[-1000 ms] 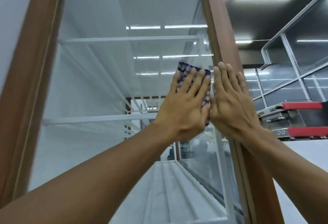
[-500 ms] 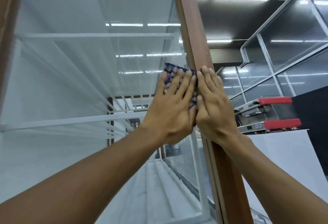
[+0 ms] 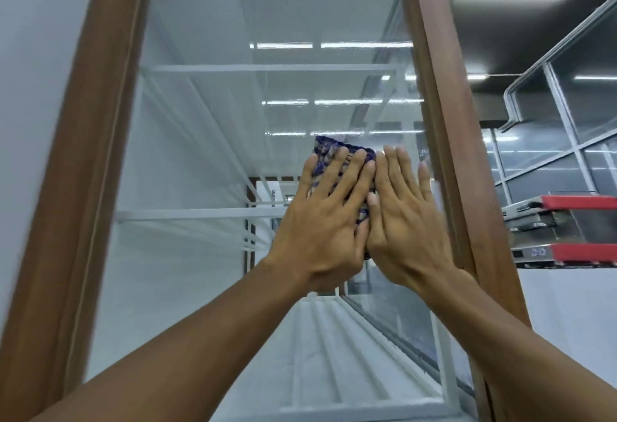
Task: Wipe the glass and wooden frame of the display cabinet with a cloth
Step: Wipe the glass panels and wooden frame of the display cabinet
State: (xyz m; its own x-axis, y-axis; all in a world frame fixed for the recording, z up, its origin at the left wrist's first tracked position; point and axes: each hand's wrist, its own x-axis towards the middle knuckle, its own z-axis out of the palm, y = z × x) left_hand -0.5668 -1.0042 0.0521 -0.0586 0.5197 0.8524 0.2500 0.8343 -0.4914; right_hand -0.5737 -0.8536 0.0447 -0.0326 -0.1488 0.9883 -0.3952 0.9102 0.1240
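Observation:
The display cabinet's glass pane [image 3: 207, 141] fills the middle of the view, bordered by a brown wooden frame [image 3: 83, 141]. A folded blue checked cloth [image 3: 329, 149] lies flat against the glass at mid-height, right of centre. My left hand [image 3: 330, 218] presses flat on the cloth with fingers spread. My right hand [image 3: 405, 214] lies flat beside it, touching the cloth's right edge and the glass, close to the right frame post [image 3: 444, 121]. Most of the cloth is hidden under my hands.
White shelves [image 3: 267, 68] show inside the cabinet behind the glass. A plain wall [image 3: 36, 37] stands to the left. To the right are a red and metal appliance [image 3: 567, 231] on a white counter and a glass partition [image 3: 567, 114].
Both hands and the cloth slid left off the right frame post onto the glass. The view swung back to the left, bringing the left frame post into sight again.

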